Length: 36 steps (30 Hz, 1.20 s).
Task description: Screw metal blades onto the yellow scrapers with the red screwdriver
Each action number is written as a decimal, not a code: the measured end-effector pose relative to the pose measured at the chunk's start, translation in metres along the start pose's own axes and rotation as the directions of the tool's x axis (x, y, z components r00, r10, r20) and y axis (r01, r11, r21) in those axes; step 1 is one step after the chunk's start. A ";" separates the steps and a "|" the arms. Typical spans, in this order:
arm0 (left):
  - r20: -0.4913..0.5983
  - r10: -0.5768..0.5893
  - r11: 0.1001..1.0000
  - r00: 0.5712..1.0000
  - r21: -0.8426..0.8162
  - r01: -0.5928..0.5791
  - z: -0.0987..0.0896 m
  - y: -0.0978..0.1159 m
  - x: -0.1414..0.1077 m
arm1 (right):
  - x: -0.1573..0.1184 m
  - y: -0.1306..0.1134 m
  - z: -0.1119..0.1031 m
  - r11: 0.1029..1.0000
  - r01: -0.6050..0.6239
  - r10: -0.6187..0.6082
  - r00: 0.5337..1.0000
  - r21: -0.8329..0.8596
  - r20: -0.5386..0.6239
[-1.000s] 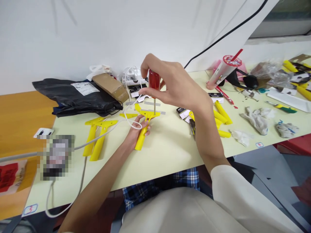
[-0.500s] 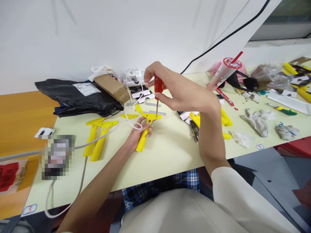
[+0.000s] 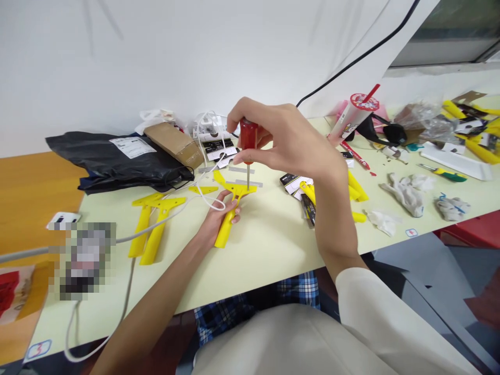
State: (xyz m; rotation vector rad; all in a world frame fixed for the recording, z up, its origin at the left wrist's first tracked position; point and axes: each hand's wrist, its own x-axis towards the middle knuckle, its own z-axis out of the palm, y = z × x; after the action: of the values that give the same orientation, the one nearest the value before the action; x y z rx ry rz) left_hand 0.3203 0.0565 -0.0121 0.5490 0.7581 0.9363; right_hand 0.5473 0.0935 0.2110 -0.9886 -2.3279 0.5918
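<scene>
Pale green tabletop [image 3: 269,250] against a white wall [image 3: 117,67], and the head camera looks down across a busy spread of parts. Near the middle, a yellow scraper [image 3: 228,224] sits on its T-shaped end, its handle cradled in the person's left hand [image 3: 214,224]. That hand is palm up with the fingers curled round the handle, and a white cable [image 3: 211,200] runs across them. Just above, the right hand [image 3: 291,138] grips a red-handled screwdriver [image 3: 249,133] between thumb and fingers, holding it upright with its tip on the scraper's crossbar.

Left of the scraper lie two more yellow scrapers [image 3: 150,229], and beyond them are a black plastic bag [image 3: 117,161] and a cardboard box [image 3: 174,145]. A pixelated object [image 3: 88,260] sits further left, too blurred to make out. To the right of the scraper are black-and-white cards [image 3: 295,185] and, past them, white gloves [image 3: 406,195]. Further right and toward the wall stand a cup with a red straw [image 3: 353,117] and a heap of plastic wrap [image 3: 425,120].
</scene>
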 end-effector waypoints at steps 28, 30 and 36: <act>0.135 0.055 0.997 0.989 0.040 -0.061 0.030 -0.023 -0.014 | -0.089 -0.015 0.006 0.996 0.016 -0.042 0.953 -0.088 -0.301; 0.126 0.067 0.997 0.990 0.036 -0.072 0.038 -0.025 -0.016 | -0.107 -0.023 0.004 0.998 0.036 -0.049 0.967 -0.057 -0.249; 0.186 0.086 0.990 0.979 0.092 -0.105 0.058 -0.036 -0.022 | -0.149 -0.029 0.013 0.978 0.045 -0.132 0.893 -0.205 -0.431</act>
State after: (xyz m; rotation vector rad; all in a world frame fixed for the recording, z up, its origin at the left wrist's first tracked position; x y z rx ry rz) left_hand 0.3751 0.0142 0.0064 0.7559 0.6208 0.9257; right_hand 0.6124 -0.0390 0.1725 -0.9752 -2.0256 0.0862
